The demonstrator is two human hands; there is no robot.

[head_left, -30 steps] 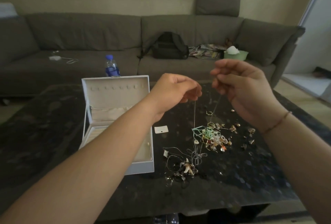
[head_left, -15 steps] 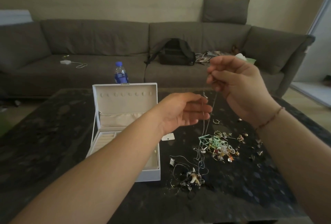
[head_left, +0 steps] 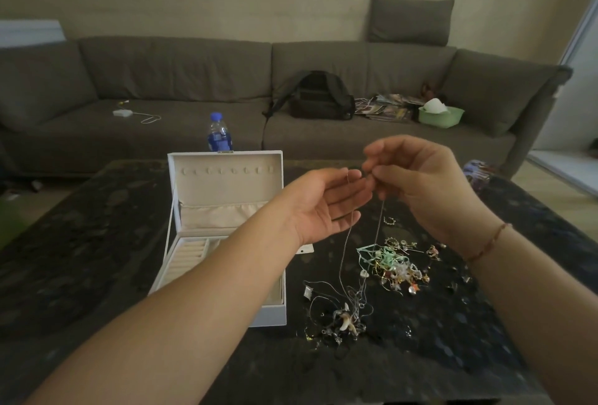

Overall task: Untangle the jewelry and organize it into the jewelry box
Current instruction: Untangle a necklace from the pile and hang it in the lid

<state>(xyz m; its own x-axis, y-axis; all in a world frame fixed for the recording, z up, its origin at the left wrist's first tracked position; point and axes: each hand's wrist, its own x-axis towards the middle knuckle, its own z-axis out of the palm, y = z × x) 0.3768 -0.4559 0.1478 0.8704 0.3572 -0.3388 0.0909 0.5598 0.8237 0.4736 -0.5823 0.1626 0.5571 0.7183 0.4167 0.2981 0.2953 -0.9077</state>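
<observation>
Since a moment ago her right hand (head_left: 420,188) has dropped closer to the left hand (head_left: 323,207). Right fingertips pinch a thin chain (head_left: 348,236), left fingers lie loosely spread beside it; it hangs into the tangle (head_left: 346,320) right of the open jewelry box (head_left: 226,178).

Jewelry box (head_left: 226,243) sits open on tabletop (head_left: 97,259), 9 o'clock of jewelry pile (head_left: 388,265). Bottle (head_left: 220,133) at box's 12. Sofa (head_left: 194,81) behind carries backpack (head_left: 320,97), basin (head_left: 440,115) at its 3.
</observation>
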